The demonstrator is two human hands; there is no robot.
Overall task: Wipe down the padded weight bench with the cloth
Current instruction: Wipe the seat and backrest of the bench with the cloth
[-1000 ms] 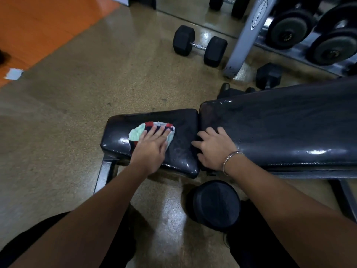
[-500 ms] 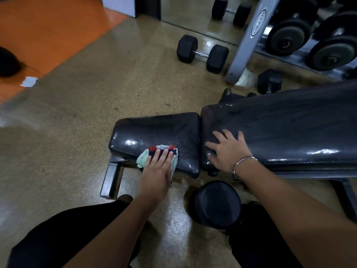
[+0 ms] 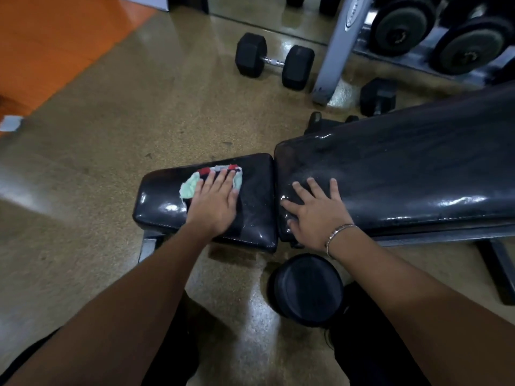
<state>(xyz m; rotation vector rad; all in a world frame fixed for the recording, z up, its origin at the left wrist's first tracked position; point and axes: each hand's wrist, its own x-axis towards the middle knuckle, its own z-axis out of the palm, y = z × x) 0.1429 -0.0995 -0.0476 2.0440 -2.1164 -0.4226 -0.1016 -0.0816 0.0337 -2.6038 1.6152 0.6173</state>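
Your left hand (image 3: pixel 213 200) is flat, fingers together, pressing a crumpled cloth (image 3: pixel 192 185) (mint green with red and dark patches) onto the small seat pad (image 3: pixel 250 190) of the weight bench. Your right hand (image 3: pixel 313 215) lies spread, palm down, holding nothing, on the near end of the long back pad (image 3: pixel 404 168). Both pads are glossy black vinyl, rounded at the corners, stitched along the edge. There's a thin metal bracelet (image 3: pixel 338 235) on your right wrist. One full rubber hex dumbbell (image 3: pixel 274 64) sits on the speckled floor (image 3: pixel 97 162), beside a grey rack post (image 3: pixel 338 48) whose oval logo is too blurry to read.
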